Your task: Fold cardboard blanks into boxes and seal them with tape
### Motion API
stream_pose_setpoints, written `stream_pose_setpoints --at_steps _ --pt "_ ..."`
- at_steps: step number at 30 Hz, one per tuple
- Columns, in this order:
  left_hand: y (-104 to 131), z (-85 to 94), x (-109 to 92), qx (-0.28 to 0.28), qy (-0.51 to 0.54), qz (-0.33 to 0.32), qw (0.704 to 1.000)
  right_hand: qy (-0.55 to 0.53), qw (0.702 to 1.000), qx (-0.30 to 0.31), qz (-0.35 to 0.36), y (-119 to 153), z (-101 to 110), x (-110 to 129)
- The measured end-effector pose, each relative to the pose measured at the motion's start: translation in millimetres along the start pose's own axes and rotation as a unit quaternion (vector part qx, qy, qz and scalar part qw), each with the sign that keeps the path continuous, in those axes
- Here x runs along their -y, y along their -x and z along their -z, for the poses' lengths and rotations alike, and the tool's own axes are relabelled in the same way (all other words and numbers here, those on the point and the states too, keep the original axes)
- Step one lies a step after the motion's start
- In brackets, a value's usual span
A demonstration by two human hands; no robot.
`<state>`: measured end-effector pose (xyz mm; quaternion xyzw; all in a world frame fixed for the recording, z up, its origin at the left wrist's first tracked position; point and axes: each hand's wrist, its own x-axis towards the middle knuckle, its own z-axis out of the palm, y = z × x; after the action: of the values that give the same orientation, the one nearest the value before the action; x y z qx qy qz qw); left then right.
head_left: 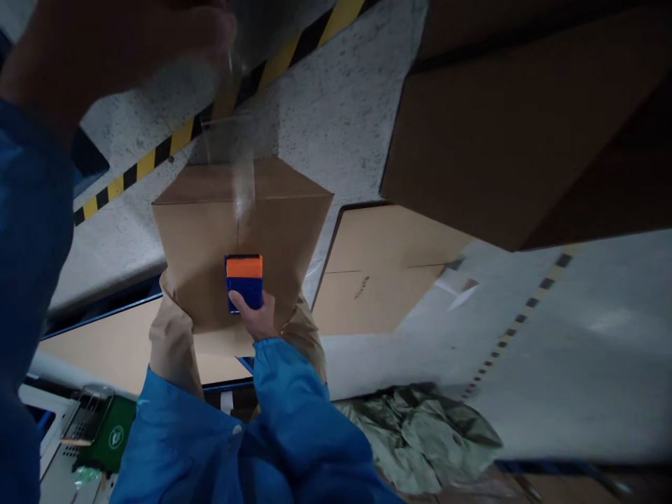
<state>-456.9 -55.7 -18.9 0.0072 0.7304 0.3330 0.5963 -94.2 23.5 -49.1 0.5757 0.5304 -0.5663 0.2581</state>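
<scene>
My right hand [255, 313] is closed around a blue and orange tape dispenser [244, 283], which rests against the near face of a cardboard box [199, 245]. This box stands between my knees. A strip of clear packing tape [243, 182] runs along the box's seam and over its far edge, then rises toward the top of the view. At the upper left, dark and blurred, my left hand [157, 42] is raised close to the camera. Its fingers look pinched together at the upper end of the tape; the exact grip is hard to see.
Large cardboard boxes [504, 126] loom at upper right. A flat cardboard piece [383, 273] lies right of the box. Yellow-black floor tape [178, 138] crosses the floor. Grey-green crumpled sheeting [420, 434] lies at lower right, a green container [110, 434] at lower left.
</scene>
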Motion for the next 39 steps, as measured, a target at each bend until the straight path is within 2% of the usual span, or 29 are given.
stream_pose_setpoints --at_steps 1,3,5,9,14,18,23,30,36,39 --pt "1.4 0.8 0.7 -0.052 -0.046 -0.052 0.996 -0.001 1.000 0.002 -0.003 -1.9 -3.0 -1.0" --pt "3.3 0.4 2.1 -0.144 -0.158 -0.153 0.965 -0.006 1.000 0.012 -0.005 -3.0 -8.2 -3.3" --pt "1.1 -1.1 3.5 -0.183 -0.238 -0.193 0.934 -0.010 1.000 0.028 -0.009 -0.9 -13.2 -5.7" --pt "-17.1 -4.3 11.2 -0.171 -0.235 -0.168 0.942 -0.013 0.999 0.034 -0.024 7.4 -22.2 -9.1" --pt "-41.7 -4.5 27.6 -0.147 -0.165 -0.209 0.953 -0.003 0.999 0.011 -0.036 15.4 -21.6 -9.8" --pt "-46.7 -6.7 31.2 -0.136 -0.166 -0.208 0.954 0.006 0.999 -0.009 -0.032 20.7 -14.3 -12.4" --pt "-56.8 -13.7 33.4 -0.093 -0.154 -0.223 0.958 0.013 0.999 -0.015 -0.047 16.6 -11.7 -13.6" --pt "-91.8 -17.6 53.9 -0.101 -0.106 -0.229 0.962 -0.006 0.998 -0.009 -0.060 0.0 -21.0 -3.7" --pt "-100.1 -20.3 64.8 -0.118 -0.138 -0.227 0.957 -0.002 0.998 -0.019 -0.052 6.4 -19.2 -11.6" --pt "-104.7 -23.4 69.9 -0.137 -0.149 -0.195 0.960 0.005 0.997 -0.038 -0.066 8.9 -18.1 -15.3"
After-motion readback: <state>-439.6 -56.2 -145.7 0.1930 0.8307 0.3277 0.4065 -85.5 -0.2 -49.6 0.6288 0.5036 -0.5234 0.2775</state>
